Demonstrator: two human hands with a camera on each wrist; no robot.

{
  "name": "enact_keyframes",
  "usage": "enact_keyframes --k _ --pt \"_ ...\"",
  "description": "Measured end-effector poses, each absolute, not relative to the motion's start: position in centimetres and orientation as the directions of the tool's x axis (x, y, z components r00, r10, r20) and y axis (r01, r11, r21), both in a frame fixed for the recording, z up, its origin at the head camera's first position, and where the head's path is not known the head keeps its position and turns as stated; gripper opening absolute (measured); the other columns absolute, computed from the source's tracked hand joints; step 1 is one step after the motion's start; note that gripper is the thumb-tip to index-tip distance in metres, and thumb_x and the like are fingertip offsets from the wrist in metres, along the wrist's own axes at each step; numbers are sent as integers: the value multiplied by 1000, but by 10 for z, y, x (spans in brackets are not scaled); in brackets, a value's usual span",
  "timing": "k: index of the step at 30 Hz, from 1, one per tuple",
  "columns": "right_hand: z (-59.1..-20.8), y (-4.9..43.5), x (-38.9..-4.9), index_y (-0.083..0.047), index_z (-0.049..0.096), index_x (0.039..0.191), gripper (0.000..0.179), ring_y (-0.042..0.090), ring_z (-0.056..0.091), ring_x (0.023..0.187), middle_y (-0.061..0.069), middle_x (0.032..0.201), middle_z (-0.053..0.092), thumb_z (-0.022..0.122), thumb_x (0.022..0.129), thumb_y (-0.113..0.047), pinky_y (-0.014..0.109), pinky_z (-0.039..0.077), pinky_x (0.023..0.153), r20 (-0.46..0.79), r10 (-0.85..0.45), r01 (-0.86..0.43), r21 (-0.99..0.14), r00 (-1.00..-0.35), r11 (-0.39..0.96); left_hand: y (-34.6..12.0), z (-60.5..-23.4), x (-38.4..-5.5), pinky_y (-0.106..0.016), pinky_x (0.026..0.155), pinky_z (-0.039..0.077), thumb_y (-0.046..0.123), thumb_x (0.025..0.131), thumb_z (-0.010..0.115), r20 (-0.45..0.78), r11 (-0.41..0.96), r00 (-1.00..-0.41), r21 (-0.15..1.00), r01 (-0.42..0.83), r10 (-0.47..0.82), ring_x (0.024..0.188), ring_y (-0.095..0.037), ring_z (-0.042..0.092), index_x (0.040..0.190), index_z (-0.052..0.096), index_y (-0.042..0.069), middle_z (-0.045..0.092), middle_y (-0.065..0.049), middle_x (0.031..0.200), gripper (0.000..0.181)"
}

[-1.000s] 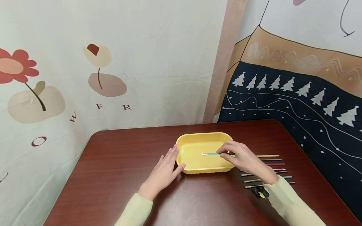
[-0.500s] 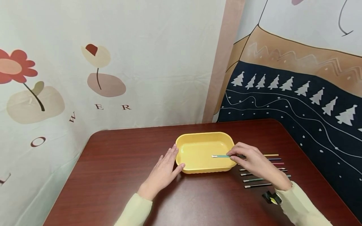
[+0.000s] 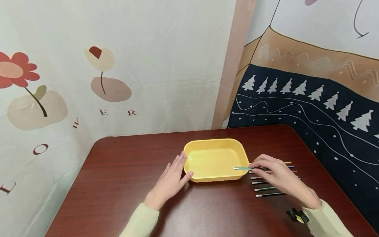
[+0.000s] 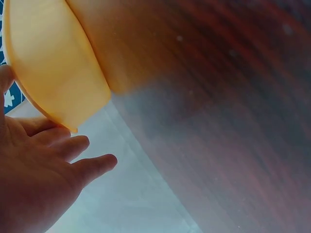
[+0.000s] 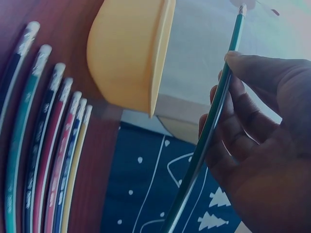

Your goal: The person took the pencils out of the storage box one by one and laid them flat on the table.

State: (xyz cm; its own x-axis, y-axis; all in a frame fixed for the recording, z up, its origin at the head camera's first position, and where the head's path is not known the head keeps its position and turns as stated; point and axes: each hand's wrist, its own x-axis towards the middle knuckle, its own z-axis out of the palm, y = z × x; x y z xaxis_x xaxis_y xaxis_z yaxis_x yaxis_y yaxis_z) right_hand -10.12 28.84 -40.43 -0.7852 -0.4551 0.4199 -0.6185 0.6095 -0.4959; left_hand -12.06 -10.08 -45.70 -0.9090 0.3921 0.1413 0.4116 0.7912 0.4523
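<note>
A yellow plastic tray (image 3: pixel 211 161) stands on the table. My left hand (image 3: pixel 170 182) rests against its left end, fingers extended along the rim, thumb at the near corner; the left wrist view shows those fingers at the tray's wall (image 4: pixel 53 58). Between thumb and fingers, my right hand (image 3: pixel 281 177) pinches a green pencil (image 5: pixel 209 131) raised above the table. Its eraser end (image 3: pixel 236 168) points left, over the tray's right part in the head view. Several other pencils (image 5: pixel 40 131) lie in a parallel row beneath the right hand, which partly covers them.
The dark red-brown wooden table (image 3: pixel 127 164) extends around the tray. Behind it hangs a pale cloth with flower prints (image 3: pixel 165 65), and a navy cloth with white trees (image 3: pixel 296 108) borders the right side. A small black device (image 3: pixel 297 215) sits at my right wrist.
My right hand has moved rightward and slightly nearer, taking the green pencil from over the tray's middle toward its right end. My left hand has stayed at the tray.
</note>
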Motion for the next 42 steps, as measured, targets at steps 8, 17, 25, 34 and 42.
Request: enact_keyframes --k 8,17,25,34,42 --pt "-409 305 -89 -24 79 102 35 2 61 88 -17 100 65 83 82 5 14 48 71 436 -445 -620 -468 -782 630 -102 -457 -120 -63 119 27 51 106 53 139 793 -910 451 410 392 154 -36 28 160 34 0 26 -13 169 77" --pt "-422 320 -78 -24 79 101 38 2 62 88 -15 101 66 84 78 6 12 48 71 443 -450 -624 -427 -775 654 -103 -458 -120 -64 119 26 53 106 51 139 789 -911 460 407 388 154 -36 27 161 33 1 25 -13 170 78" --pt "-437 333 -69 -26 78 100 42 0 61 85 -17 100 65 84 77 8 12 46 70 437 -462 -631 -439 -772 640 -104 -459 -120 -63 120 26 55 106 50 135 793 -913 458 402 385 155 -36 26 162 32 2 23 -11 170 79" --pt "-452 349 -59 -30 77 100 46 -1 61 86 -20 99 64 84 76 9 9 45 73 415 -467 -621 -430 -781 656 -102 -458 -121 -64 119 27 54 106 50 138 792 -910 453 410 392 154 -36 27 161 32 1 25 -13 170 78" --pt "-463 360 -54 -29 77 99 48 -2 59 84 -19 98 64 84 73 11 9 44 71 427 -464 -626 -431 -776 650 -102 -457 -121 -63 120 26 54 106 51 134 788 -909 459 410 395 154 -36 27 161 32 1 24 -13 170 78"
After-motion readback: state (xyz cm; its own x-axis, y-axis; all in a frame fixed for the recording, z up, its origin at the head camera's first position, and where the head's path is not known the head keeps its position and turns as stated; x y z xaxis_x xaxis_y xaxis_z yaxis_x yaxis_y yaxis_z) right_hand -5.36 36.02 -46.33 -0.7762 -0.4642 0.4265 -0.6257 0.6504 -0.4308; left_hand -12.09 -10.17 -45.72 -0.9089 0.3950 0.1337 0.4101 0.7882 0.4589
